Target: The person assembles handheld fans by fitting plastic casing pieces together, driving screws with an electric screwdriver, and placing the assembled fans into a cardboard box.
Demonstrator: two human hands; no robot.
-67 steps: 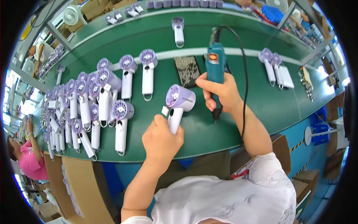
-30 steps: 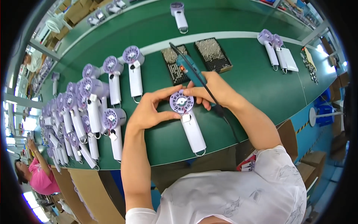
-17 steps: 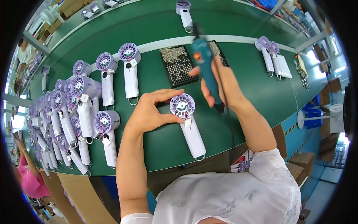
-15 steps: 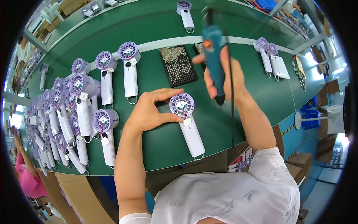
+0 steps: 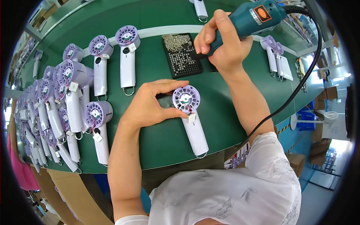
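Note:
My left hand (image 5: 152,103) grips the round purple head of a white handheld fan (image 5: 195,135), thumb below and fingers above. The fan lies on the green table with its open face up. Red wires and a small white connector (image 5: 191,117) hang out at its neck. My right hand (image 5: 227,43) is wrapped round a teal electric screwdriver (image 5: 251,20), tilted so that its dark tip points down and left. That tip is over the black screw tray (image 5: 187,68), which holds rows of upright screws and a loose silvery heap. Whether a screw sits on the tip, I cannot tell.
Many purple and white fans (image 5: 73,82) crowd the table's left side. Two more fans (image 5: 272,56) lie at the right. A black cable (image 5: 300,84) loops from the screwdriver past my right forearm. Beyond a pale rail (image 5: 150,30), another fan (image 5: 200,10) lies on green surface.
My right hand has swung the screwdriver from upright beside the fan to a slant, bringing its tip to the screw tray. My left hand still holds the fan in nearly the same spot.

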